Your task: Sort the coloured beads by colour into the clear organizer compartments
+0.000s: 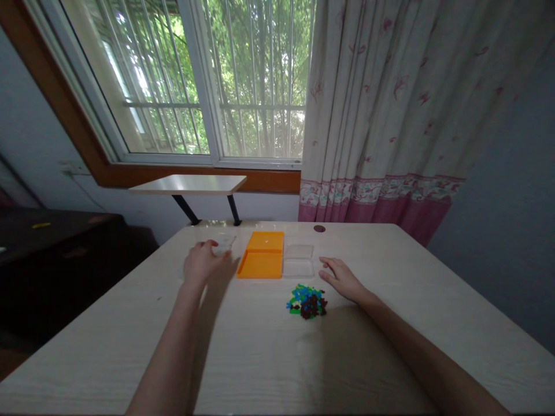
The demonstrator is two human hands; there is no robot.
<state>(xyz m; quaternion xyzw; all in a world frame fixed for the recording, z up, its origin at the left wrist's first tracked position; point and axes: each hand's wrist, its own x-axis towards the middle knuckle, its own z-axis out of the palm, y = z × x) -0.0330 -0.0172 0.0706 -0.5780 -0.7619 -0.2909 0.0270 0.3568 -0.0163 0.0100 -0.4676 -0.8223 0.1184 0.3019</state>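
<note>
The table (247, 358) is pale wood w/ faint lines in it, & the orange box (260, 264) sits on it w/ its 2 halves laid out flat. Behind the box, past the back edge of the table, is a big window (202, 86) w/ thin bars (255, 106) & lots of green leaves outside. Brown wood trim (273, 180) runs under it. A small white shelf (195, 184) on black legs stands back & L of the box. Back & R of the box hangs a pale curtain (368, 115) w/ pink marks & a pink bottom. A dark table (52, 248) is far off L of the box.

Two clear trays (298, 267) lie just R of the box, one behind the other. The pile of small bits (307, 301), blue, green & dark brown, is nearer the person than the box & a bit R.

The L arm reaches fwd, & the L hand (201, 264) is L of the box, thumb & pointer apart, by a clear thing (224, 241). Can't tell if it's gripping that. The R arm slants in, & the R hand (342, 279) is R of the box, past the trays, palm low, thumb & fingers spread, w/ nothing in it.
</note>
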